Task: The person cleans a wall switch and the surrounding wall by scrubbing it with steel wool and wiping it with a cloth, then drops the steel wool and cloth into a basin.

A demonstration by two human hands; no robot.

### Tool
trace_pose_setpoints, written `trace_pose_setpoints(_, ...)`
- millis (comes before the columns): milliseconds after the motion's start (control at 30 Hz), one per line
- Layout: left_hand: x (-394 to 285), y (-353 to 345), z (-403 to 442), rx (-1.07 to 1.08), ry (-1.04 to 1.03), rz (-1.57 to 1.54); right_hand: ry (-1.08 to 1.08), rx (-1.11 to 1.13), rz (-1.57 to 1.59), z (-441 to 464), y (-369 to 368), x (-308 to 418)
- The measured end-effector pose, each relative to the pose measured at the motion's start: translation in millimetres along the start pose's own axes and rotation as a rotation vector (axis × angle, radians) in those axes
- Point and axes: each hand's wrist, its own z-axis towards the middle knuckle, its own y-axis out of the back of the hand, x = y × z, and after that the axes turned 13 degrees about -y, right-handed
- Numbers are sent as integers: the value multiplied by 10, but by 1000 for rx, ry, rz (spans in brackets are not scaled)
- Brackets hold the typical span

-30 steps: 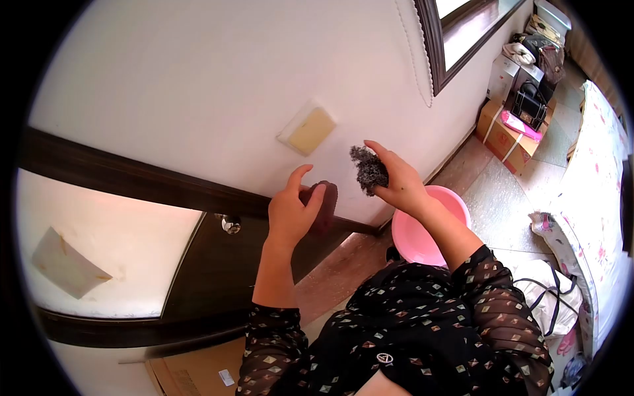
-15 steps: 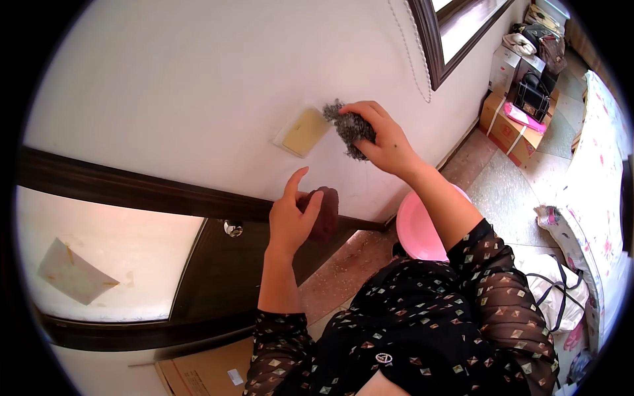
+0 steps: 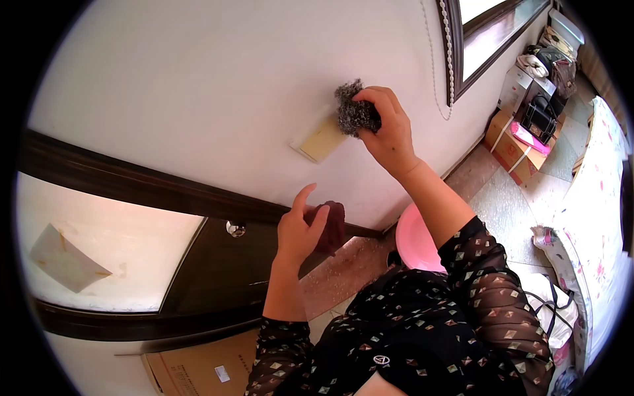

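My right hand (image 3: 391, 132) grips a grey steel wool scrubber (image 3: 356, 112), which covers the upper right part of a yellowed switch plate (image 3: 321, 140) on the white wall. Whether the scrubber presses on the plate or hovers just off it, I cannot tell. Lower down, my left hand (image 3: 295, 231) holds a folded maroon cloth (image 3: 332, 228) between thumb and palm, its index finger stretched out toward the wall. The cloth is apart from the plate and near the dark door frame.
A dark wooden door (image 3: 218, 264) with a round knob (image 3: 236, 229) stands at the left. Below my right arm is a pink basin (image 3: 417, 241) on the floor. A beaded cord (image 3: 439, 86) hangs by the window. Boxes (image 3: 512, 148) with bags and a bed (image 3: 598, 211) lie to the right.
My right hand and the scrubber have moved up relative to the plate, now covering its upper right part. The view has shifted slightly; my left hand still holds the maroon cloth.
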Motion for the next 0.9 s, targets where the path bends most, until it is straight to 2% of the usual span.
trace_pose_setpoints(233, 54, 39, -15, -21, 30, -5, -25, -80, -14, -85, -235, -173)
trace_pose_setpoints(367, 45, 44, -29, -43, 55, -31, -10, -59, -84, -265, -193, -377)
trace_pose_setpoints(467, 62, 42, -43, -10, 86, -25, -106, 7, -100, -393, -116, -437)
trace_pose_setpoints(567, 90, 49, -37, 16, 100, -17, -183, -60, -7, -338, -56, -274)
trace_pose_setpoints(633, 93, 53, -48, 9, 95, -20, -97, -136, 45, -174, -75, -130)
trace_pose_setpoints(833, 127, 39, -98, -72, 34, -31, 33, -62, -4, -133, -226, -241)
trace_pose_setpoints(900, 116, 43, -95, -72, 44, -34, -79, 15, -78, -268, -161, -409)
